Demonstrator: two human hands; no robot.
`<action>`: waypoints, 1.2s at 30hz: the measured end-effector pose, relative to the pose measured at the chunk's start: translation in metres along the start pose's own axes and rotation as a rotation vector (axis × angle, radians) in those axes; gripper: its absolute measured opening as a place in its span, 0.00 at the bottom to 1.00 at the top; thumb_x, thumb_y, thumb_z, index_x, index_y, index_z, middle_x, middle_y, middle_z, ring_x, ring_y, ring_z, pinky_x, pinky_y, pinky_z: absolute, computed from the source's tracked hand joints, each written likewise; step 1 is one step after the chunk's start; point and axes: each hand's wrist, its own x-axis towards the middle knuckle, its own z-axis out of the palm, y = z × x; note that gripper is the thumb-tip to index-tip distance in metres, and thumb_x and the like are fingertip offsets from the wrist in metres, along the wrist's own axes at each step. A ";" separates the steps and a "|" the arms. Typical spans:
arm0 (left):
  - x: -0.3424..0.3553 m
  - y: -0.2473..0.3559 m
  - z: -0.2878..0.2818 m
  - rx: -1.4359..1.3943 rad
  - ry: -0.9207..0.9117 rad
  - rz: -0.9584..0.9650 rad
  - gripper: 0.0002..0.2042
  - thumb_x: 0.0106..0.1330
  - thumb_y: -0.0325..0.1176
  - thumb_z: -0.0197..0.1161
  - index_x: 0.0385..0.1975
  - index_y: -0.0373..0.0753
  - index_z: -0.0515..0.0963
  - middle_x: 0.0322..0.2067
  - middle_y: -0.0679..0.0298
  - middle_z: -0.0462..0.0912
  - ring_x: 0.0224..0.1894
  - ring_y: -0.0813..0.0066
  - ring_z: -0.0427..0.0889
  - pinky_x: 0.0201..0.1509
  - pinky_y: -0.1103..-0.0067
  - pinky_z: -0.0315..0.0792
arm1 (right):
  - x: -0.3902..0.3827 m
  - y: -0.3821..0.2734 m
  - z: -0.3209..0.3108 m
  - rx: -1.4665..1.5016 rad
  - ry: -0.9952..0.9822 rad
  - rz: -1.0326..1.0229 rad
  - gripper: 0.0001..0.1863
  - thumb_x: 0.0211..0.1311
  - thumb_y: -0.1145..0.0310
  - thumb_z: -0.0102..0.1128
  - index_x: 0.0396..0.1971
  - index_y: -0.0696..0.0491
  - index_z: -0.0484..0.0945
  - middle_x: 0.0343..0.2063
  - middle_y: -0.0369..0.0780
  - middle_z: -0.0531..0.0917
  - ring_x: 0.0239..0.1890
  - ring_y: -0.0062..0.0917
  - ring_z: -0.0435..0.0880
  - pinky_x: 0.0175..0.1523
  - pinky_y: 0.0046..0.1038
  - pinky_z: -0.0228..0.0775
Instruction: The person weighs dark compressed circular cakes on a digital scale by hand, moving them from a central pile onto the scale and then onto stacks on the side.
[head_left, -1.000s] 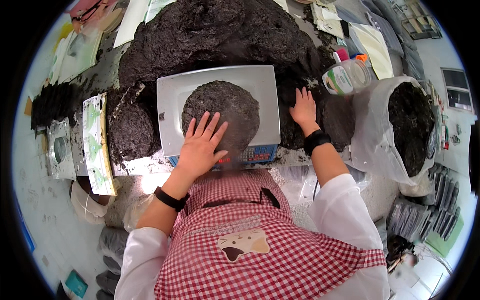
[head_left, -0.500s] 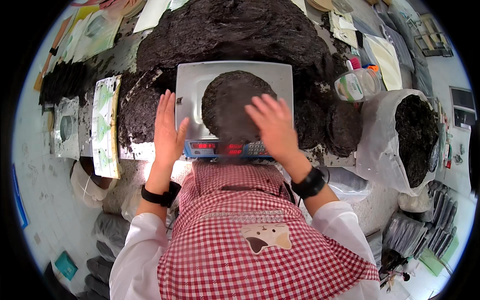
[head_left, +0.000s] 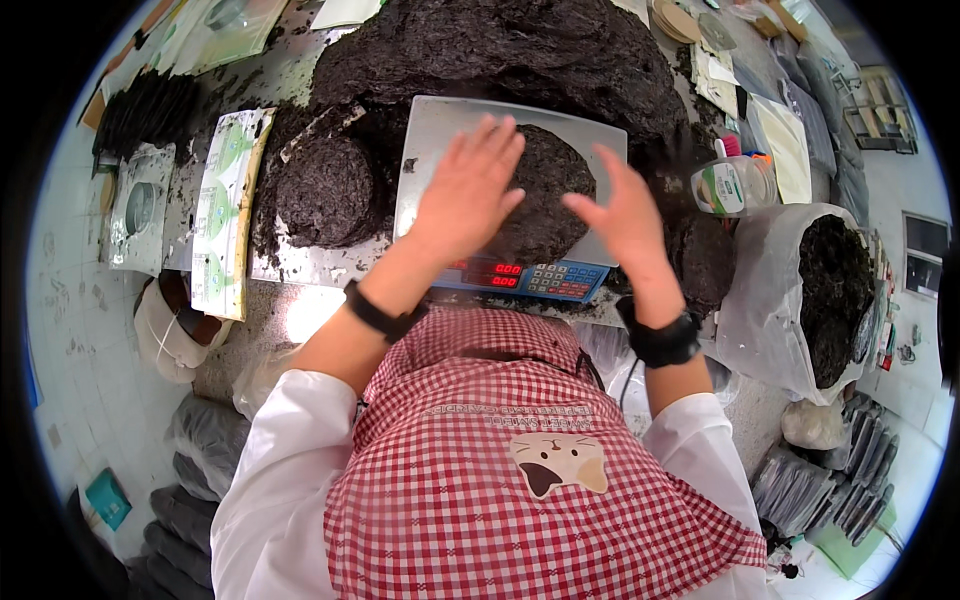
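Observation:
A digital scale (head_left: 415, 165) with a metal pan and a blue front panel stands before me, its red display lit. On its pan lies a round, flat cake of dark, fibrous, moist-looking material (head_left: 550, 190). My left hand (head_left: 468, 190) is over the cake's left side, palm down, fingers stretched out and thumb apart; whether it touches the cake I cannot tell. At the cake's right, my right hand (head_left: 628, 215) is held with fingers extended and thumb pointing toward it. Neither hand holds anything.
Behind the scale rises a large heap of the same dark material (head_left: 500, 55). Another round lump (head_left: 325, 190) sits left, beside a long upright carton (head_left: 230, 215). To the right are a clear plastic jar (head_left: 735, 185) and a translucent bag (head_left: 765, 290) holding dark material.
My left hand has moved right, from the scale's left edge to the cake. My right hand has drawn off the cake to its right side. The whole view has shifted.

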 end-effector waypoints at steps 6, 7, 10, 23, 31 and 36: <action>-0.018 -0.012 0.060 0.031 -0.224 -0.020 0.29 0.65 0.43 0.52 0.64 0.39 0.57 0.67 0.59 0.55 0.69 0.62 0.52 0.71 0.66 0.47 | -0.017 -0.005 0.063 -0.227 -0.109 -0.009 0.37 0.44 0.63 0.71 0.56 0.56 0.67 0.50 0.48 0.75 0.51 0.39 0.74 0.55 0.35 0.67; -0.019 -0.011 0.060 0.029 -0.227 -0.030 0.29 0.65 0.43 0.52 0.65 0.40 0.57 0.67 0.59 0.55 0.69 0.62 0.52 0.71 0.66 0.47 | -0.015 -0.007 0.064 -0.149 -0.126 0.043 0.36 0.44 0.63 0.71 0.55 0.55 0.67 0.49 0.47 0.75 0.50 0.39 0.75 0.54 0.35 0.68; -0.018 -0.007 0.059 0.041 -0.228 -0.038 0.28 0.65 0.43 0.52 0.65 0.44 0.58 0.67 0.59 0.55 0.69 0.62 0.52 0.71 0.65 0.47 | -0.008 0.005 0.073 0.013 -0.115 0.116 0.28 0.45 0.65 0.70 0.49 0.53 0.73 0.43 0.45 0.79 0.44 0.38 0.78 0.49 0.34 0.71; -0.011 0.001 0.050 0.073 -0.284 -0.054 0.28 0.64 0.44 0.52 0.65 0.47 0.58 0.66 0.58 0.55 0.69 0.61 0.52 0.71 0.64 0.46 | -0.011 0.035 0.109 0.844 0.297 0.328 0.04 0.54 0.75 0.60 0.30 0.57 0.78 0.25 0.34 0.81 0.26 0.17 0.77 0.33 0.20 0.69; -0.011 0.005 0.049 0.065 -0.263 -0.035 0.29 0.64 0.43 0.52 0.65 0.46 0.57 0.67 0.57 0.54 0.69 0.59 0.51 0.71 0.64 0.45 | 0.009 0.191 0.036 -0.276 0.702 0.079 0.18 0.57 0.67 0.60 0.44 0.61 0.74 0.36 0.45 0.80 0.36 0.30 0.79 0.43 0.30 0.72; -0.012 0.008 0.055 -0.007 -0.234 -0.103 0.30 0.64 0.42 0.53 0.65 0.41 0.56 0.67 0.57 0.53 0.69 0.58 0.50 0.71 0.63 0.43 | -0.038 0.118 0.045 0.743 0.050 0.512 0.25 0.51 0.66 0.67 0.47 0.63 0.71 0.41 0.45 0.79 0.40 0.28 0.79 0.45 0.30 0.72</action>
